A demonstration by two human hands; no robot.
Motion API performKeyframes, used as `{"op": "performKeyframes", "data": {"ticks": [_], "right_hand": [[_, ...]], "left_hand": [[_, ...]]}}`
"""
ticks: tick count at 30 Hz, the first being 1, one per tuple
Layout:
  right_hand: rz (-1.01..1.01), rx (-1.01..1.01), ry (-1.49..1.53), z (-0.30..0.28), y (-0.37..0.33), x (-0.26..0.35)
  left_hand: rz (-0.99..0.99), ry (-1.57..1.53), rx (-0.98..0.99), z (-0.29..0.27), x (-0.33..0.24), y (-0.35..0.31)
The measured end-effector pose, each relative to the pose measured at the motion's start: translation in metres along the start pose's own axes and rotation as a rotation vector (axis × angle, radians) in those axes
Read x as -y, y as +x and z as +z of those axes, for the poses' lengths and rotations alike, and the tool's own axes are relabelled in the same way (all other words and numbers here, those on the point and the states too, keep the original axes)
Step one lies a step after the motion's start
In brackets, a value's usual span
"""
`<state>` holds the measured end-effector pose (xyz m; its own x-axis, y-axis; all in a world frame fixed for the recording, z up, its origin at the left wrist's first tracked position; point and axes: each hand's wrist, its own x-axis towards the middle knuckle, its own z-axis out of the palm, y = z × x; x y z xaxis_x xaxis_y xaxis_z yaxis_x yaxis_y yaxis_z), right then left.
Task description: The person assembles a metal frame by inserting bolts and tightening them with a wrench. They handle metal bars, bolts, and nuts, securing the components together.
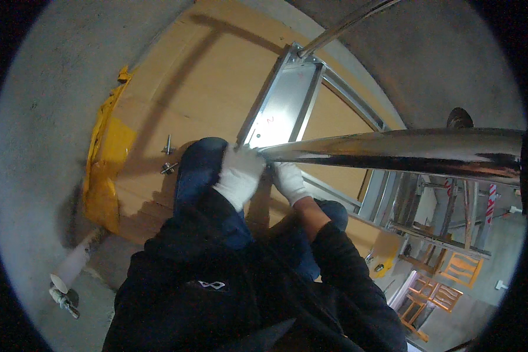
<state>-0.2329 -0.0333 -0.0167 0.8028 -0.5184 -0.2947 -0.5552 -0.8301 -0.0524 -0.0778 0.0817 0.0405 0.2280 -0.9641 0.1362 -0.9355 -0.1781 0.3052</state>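
A silver metal frame (311, 105) with a flat bright panel at one end lies on cardboard between and ahead of my knees. From the right, a thick polished metal tube (393, 149) runs across to the frame's near corner. My left hand (240, 173), in a white glove and smeared by motion, is at that corner by the tube's end. Just right of it, my right hand (288, 180), also gloved in white, reaches under the tube. The tube hides its fingers, so its grip does not show.
Two bolts with nuts (168, 144) lie on the cardboard sheet (176, 88) left of my knee. Yellow wrapping (102, 176) edges the sheet. Another metal tube (346, 28) meets the frame's far corner. A white pipe (70, 267) stands lower left; wooden chairs (460, 267) are at the right.
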Motion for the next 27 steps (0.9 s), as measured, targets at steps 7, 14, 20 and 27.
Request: {"op": "performKeyframes", "data": {"ticks": [7, 14, 20, 27], "right_hand": [[0.031, 0.081, 0.178, -0.012, 0.003, 0.002], [-0.066, 0.079, 0.131, -0.001, 0.016, -0.012], [0.225, 0.165, 0.189, -0.011, 0.014, 0.010], [0.235, 0.110, 0.309, -0.011, 0.012, 0.009]], "left_hand": [[-0.290, -0.269, -0.096, -0.018, 0.090, -0.006], [-0.112, -0.328, 0.060, -0.058, 0.039, -0.054], [0.094, -0.501, -0.109, -0.050, 0.010, -0.102], [0.101, -0.459, -0.073, -0.052, 0.009, -0.091]]}}
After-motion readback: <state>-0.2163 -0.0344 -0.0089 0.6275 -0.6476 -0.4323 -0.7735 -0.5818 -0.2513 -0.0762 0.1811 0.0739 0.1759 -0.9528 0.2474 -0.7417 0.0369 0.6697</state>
